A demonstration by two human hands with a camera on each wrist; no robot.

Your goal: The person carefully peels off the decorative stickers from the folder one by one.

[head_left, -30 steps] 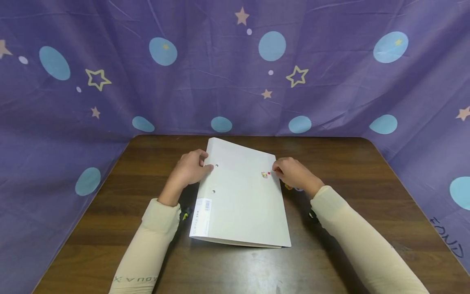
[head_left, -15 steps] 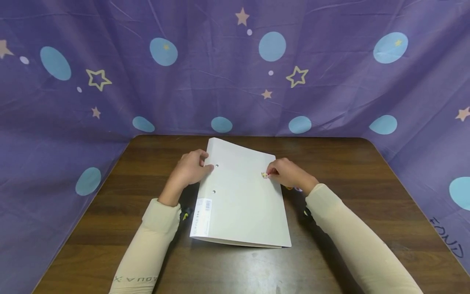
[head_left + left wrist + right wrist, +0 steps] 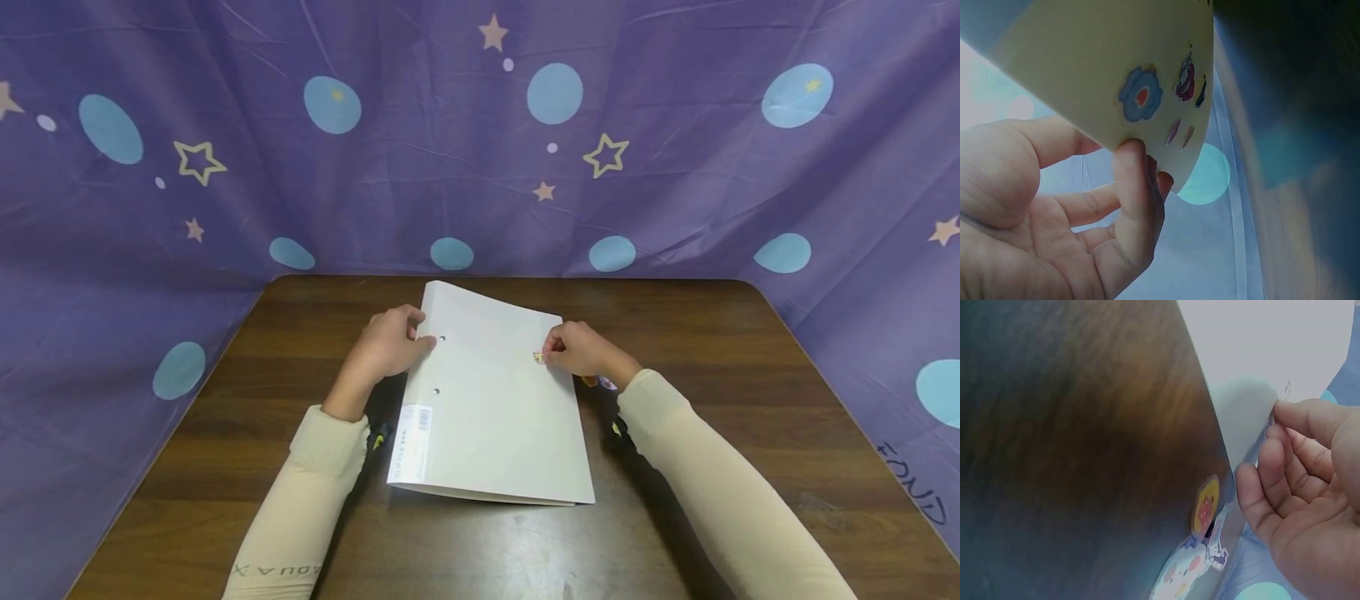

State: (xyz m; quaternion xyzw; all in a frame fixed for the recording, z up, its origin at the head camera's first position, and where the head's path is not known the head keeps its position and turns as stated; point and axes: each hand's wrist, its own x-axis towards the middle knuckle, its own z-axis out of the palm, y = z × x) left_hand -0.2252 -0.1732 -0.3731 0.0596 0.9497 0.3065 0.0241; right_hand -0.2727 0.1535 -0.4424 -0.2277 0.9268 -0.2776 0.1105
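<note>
A white clip file folder [image 3: 495, 417] lies at a slant on the table, its cover slightly bowed. My left hand [image 3: 386, 342] grips its spine edge, thumb on top and fingers beneath. From below, the left wrist view shows a blue flower sticker [image 3: 1141, 94] and several smaller ones on the underside. My right hand [image 3: 585, 348] is over the folder's right edge. Its thumb and index fingertips come together at a small colourful sticker [image 3: 537, 357] on the cover and hide part of it. In the right wrist view, the other fingers [image 3: 1272, 469] are bent.
Beside the folder's right edge, an orange sticker [image 3: 1206, 506] and a dotted pale sticker [image 3: 1179, 572] lie on the wooden table [image 3: 712, 375]. A purple curtain [image 3: 480, 167] with stars and blue dots hangs behind the table.
My right hand has moved left from the folder's right edge onto the sticker, covering the small red mark beside it. The left hand and the folder stay in place.
</note>
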